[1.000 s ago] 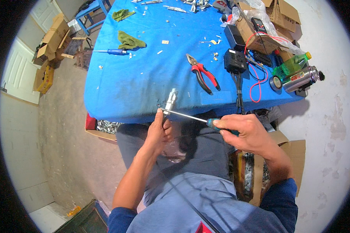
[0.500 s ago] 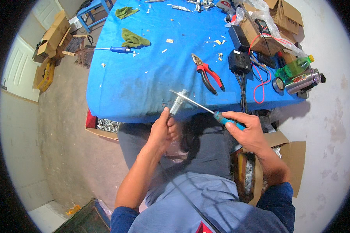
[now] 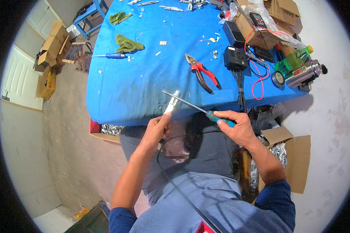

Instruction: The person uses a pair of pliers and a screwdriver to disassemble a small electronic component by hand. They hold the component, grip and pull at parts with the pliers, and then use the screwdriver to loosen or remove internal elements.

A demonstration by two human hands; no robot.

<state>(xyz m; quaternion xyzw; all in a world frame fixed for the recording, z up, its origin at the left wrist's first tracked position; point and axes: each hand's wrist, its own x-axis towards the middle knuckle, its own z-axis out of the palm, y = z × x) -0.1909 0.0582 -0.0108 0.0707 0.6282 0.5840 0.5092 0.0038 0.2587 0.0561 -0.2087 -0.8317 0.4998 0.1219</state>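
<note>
The person sits close at the near edge of the counter (image 3: 116,97), which is covered with a blue cloth, and both forearms come up from below. The left hand (image 3: 156,130) is closed around the lower end of a small white connector piece (image 3: 172,105), which stands up from the fist and leans a little to the right; a thin black cable (image 3: 171,182) runs down from this hand over the lap. The right hand (image 3: 237,126) is clamped on the teal handle of a screwdriver (image 3: 198,108). Its long shaft points up and to the left, and the tip passes just beside the top of the white piece; I cannot tell if it touches. So the two hands are apart, the left one nearer to the piece, and the tool lies across from right to left, its axis almost crossing that of the piece. The right wrist is bent inward, the elbow out to the side. Farther on the cloth lie red-handled pliers (image 3: 204,73) and a black power box (image 3: 236,58) with cords. Beyond are a blue screwdriver (image 3: 111,56), a green rag (image 3: 127,45), and at the far right a green bottle (image 3: 295,59) and a steel flask (image 3: 305,73).
</note>
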